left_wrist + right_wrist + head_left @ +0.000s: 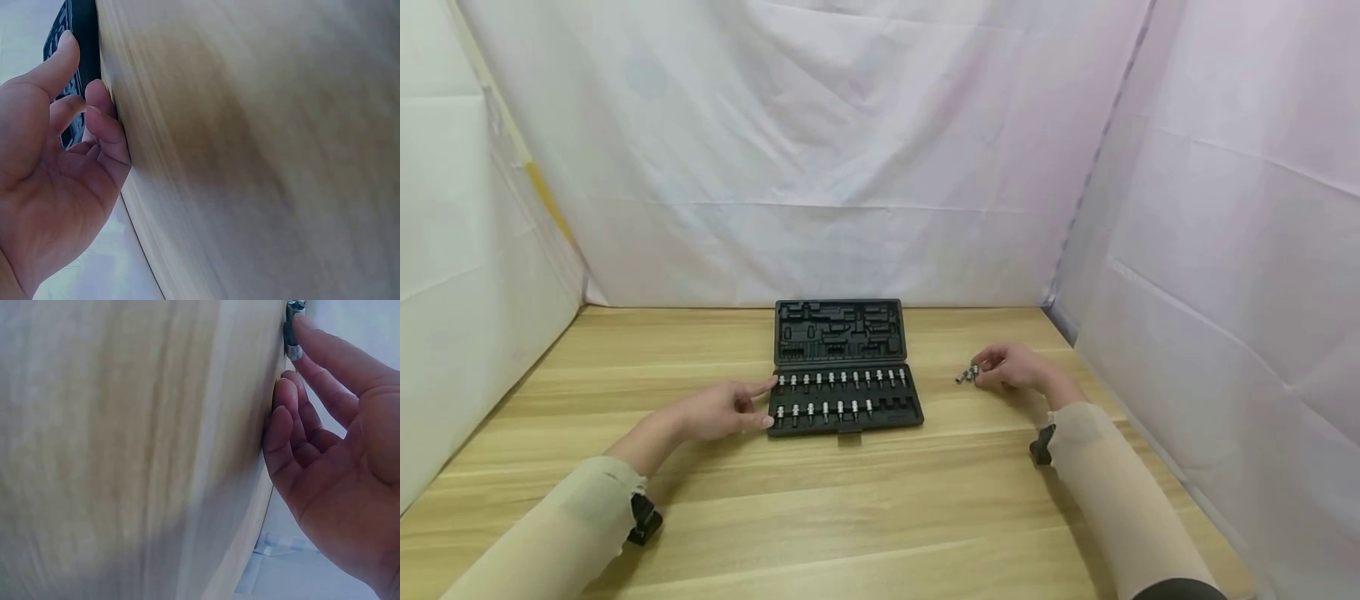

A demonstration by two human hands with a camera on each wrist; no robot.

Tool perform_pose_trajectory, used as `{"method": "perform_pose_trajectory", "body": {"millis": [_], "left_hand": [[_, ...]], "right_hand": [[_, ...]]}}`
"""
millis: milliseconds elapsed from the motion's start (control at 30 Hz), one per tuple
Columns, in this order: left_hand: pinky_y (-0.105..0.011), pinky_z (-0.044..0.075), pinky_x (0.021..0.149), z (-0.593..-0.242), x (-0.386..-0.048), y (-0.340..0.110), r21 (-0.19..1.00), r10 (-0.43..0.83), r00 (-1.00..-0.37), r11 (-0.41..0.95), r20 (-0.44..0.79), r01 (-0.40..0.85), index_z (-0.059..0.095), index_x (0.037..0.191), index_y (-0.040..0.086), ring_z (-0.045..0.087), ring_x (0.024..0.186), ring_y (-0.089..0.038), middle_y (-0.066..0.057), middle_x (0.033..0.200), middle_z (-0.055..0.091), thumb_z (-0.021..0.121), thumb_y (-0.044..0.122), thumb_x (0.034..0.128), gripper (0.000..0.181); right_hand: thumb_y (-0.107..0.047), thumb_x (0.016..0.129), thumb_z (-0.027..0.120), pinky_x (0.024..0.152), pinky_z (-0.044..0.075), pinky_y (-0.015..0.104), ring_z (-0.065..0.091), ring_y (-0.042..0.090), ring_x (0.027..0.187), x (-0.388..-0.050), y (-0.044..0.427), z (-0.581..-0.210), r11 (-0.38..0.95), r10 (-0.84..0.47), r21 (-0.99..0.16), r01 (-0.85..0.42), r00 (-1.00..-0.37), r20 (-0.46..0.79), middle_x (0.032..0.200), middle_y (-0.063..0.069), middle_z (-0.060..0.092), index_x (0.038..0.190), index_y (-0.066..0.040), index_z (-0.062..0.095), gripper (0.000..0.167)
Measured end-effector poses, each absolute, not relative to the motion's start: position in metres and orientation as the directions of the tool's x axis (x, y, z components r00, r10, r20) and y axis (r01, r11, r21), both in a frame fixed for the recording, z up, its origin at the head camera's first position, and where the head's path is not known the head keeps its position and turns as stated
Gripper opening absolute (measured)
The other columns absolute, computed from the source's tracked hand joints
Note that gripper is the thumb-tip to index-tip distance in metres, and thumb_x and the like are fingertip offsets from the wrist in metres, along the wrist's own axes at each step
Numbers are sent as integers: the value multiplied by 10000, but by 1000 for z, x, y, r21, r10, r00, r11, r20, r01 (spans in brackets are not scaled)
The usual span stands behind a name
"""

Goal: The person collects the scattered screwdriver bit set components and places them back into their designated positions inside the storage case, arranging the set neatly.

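Note:
A black socket-set case (847, 431) lies with its lid (841, 333) folded back on the wooden table. Two rows of silver bit sockets (825, 410) stand in it; the front row has vacant slots at its right end. My left hand (718, 410) touches the case's left side, thumb and index finger spread apart along the edge, the other fingers bent. To the right of the case, my right hand (1013, 367) pinches a small bit socket (292, 331) between thumb and index finger. Beside those fingertips lie loose bit sockets (961, 377), too small to count surely.
The wooden table (880, 508) reaches back to a white cloth (835, 150) hanging behind it. More white cloth (1240, 250) hangs at the right side and the left. Each wrist bears a black strap-on piece (644, 518) below a light sleeve.

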State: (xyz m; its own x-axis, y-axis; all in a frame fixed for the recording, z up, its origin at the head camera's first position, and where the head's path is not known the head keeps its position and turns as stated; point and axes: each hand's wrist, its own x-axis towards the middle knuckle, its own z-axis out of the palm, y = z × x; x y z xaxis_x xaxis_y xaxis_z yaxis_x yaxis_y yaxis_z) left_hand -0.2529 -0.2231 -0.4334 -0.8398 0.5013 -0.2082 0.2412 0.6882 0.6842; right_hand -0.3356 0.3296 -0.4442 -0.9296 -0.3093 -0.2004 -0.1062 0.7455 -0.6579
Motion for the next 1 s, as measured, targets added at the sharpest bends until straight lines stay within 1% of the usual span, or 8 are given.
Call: {"method": "perform_pose_trajectory", "body": {"millis": [167, 300, 467, 633, 700, 767, 867, 1000], "left_hand": [[-284, 493, 660, -433, -253, -222, 689, 498, -842, 686, -209, 235, 335, 1727, 141, 515, 783, -190, -81, 920, 634, 774, 354, 1032, 849], [-282, 495, 656, -432, -253, -222, 690, 499, -841, 685, -207, 236, 332, 1728, 143, 518, 776, -188, -82, 914, 634, 773, 353, 1032, 851], [-281, 493, 646, -432, -253, -223, 695, 504, -838, 679, -208, 236, 335, 1728, 146, 515, 762, -182, -83, 900, 629, 774, 350, 1033, 848], [-288, 497, 656, -433, -254, -224, 697, 503, -838, 678, -211, 232, 334, 1729, 148, 521, 774, -190, -89, 917, 638, 773, 357, 1033, 849], [-291, 499, 661, -433, -254, -224, 696, 499, -839, 681, -214, 227, 333, 1729, 149, 524, 779, -192, -87, 920, 640, 774, 360, 1032, 851], [-292, 499, 659, -434, -254, -224, 692, 498, -840, 685, -216, 228, 331, 1730, 147, 522, 773, -190, -83, 910, 634, 774, 366, 1032, 855], [-288, 490, 650, -434, -254, -224, 687, 494, -841, 690, -219, 226, 337, 1729, 157, 510, 756, -179, -71, 891, 620, 775, 374, 1031, 852], [-290, 484, 640, -434, -254, -224, 681, 496, -840, 694, -219, 233, 342, 1726, 148, 502, 738, -172, -62, 876, 605, 774, 375, 1033, 847]], "right_hand": [[-233, 993, 822, 825, 545, 299, 634, 198, 989, -337, 332, -447, 774, -289, -620, -126, -942, -169, 1197, 136, 718, 1349, -12, 714, 432], [-218, 999, 804, 840, 564, 304, 660, 201, 999, -336, 336, -445, 781, -276, -611, -130, -949, -151, 1212, 152, 726, 1339, 2, 712, 415], [-140, 1013, 756, 843, 616, 329, 714, 234, 1026, -330, 335, -438, 729, -281, -675, -118, -950, -138, 1275, 232, 728, 1375, 29, 666, 409], [-124, 1037, 721, 884, 636, 346, 764, 266, 1052, -327, 326, -429, 653, -304, -744, -141, -949, -87, 1298, 278, 741, 1463, 60, 583, 484], [-122, 1053, 706, 916, 648, 391, 781, 302, 1073, -326, 320, -427, 606, -320, -783, -141, -944, -77, 1312, 291, 738, 1499, 70, 543, 513], [-110, 1059, 702, 948, 653, 461, 788, 356, 1093, -325, 312, -425, 553, -335, -823, -131, -939, -76, 1329, 312, 725, 1520, 66, 519, 527], [-86, 1048, 717, 1005, 629, 547, 781, 409, 1131, -321, 298, -424, 484, -354, -868, -113, -932, -76, 1355, 335, 698, 1531, 42, 511, 541], [-71, 1031, 731, 1058, 593, 596, 766, 435, 1167, -315, 281, -424, 418, -377, -904, -88, -923, -84, 1382, 356, 647, 1531, 37, 501, 560]]}}
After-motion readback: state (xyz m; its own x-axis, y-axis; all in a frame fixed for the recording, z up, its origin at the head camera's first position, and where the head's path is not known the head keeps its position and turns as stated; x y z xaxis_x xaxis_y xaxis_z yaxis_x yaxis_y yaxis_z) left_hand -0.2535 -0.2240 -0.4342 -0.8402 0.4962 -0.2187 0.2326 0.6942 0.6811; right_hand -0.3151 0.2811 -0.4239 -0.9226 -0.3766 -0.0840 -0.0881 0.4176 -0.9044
